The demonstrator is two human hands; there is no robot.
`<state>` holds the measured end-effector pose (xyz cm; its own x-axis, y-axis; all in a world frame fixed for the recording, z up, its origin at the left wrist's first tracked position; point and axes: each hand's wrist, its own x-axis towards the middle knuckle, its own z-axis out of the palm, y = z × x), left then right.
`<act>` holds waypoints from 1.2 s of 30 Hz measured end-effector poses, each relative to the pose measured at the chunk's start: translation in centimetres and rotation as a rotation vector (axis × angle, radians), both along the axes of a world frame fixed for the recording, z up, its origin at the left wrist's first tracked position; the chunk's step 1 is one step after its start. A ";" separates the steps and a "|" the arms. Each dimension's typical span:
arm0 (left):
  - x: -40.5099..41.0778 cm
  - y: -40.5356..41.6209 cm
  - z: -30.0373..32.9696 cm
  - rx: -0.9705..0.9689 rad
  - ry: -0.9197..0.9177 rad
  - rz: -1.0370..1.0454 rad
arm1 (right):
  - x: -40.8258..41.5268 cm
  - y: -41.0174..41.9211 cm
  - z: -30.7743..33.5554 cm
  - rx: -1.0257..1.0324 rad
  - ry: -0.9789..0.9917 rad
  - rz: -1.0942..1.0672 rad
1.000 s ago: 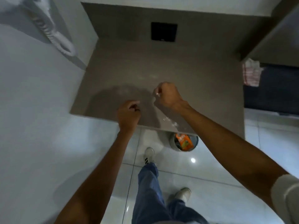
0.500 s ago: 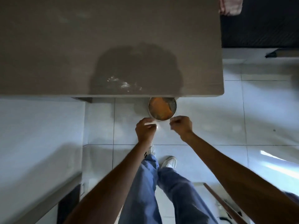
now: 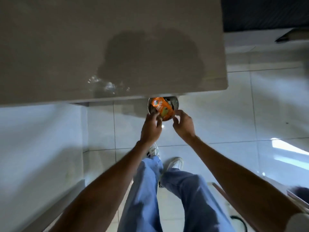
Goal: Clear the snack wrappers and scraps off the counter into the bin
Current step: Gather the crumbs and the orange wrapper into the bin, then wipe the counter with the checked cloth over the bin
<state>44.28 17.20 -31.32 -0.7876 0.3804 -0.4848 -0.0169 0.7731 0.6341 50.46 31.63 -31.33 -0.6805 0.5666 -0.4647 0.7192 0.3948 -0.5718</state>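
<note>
A small round metal bin stands on the floor, half tucked under the front edge of the grey counter. An orange snack wrapper lies on top inside it. My left hand hovers over the bin's near left rim, its fingers spread and nothing visible in them. My right hand is at the near right rim, fingers curved and apart, also holding nothing I can see. A patch of small pale crumbs lies on the counter near its front edge, left of the bin.
White glossy floor tiles surround the bin. My legs in blue jeans and white shoes stand just behind the hands. A white cabinet front rises on the left. A dark mat lies at the top right.
My hands left the counter and came down to the bin. Half a second ago the left hand pinched a small white scrap; now both hands have their fingers spread over the bin.
</note>
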 end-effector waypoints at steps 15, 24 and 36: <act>-11.1 8.1 25.7 -0.150 0.861 -0.184 | -10.7 14.0 23.3 0.708 0.519 0.184; -18.0 16.5 25.0 -0.357 0.818 -0.220 | -25.8 27.1 19.7 0.432 0.117 0.173; -16.3 16.1 25.3 -0.347 0.824 -0.125 | -24.9 25.9 22.7 0.501 0.238 0.129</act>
<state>27.99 33.31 -6.01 -0.8986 0.4243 0.1113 0.4369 0.8887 0.1389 25.56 57.54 -8.61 -0.8121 0.5833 0.0140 0.5210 0.7358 -0.4326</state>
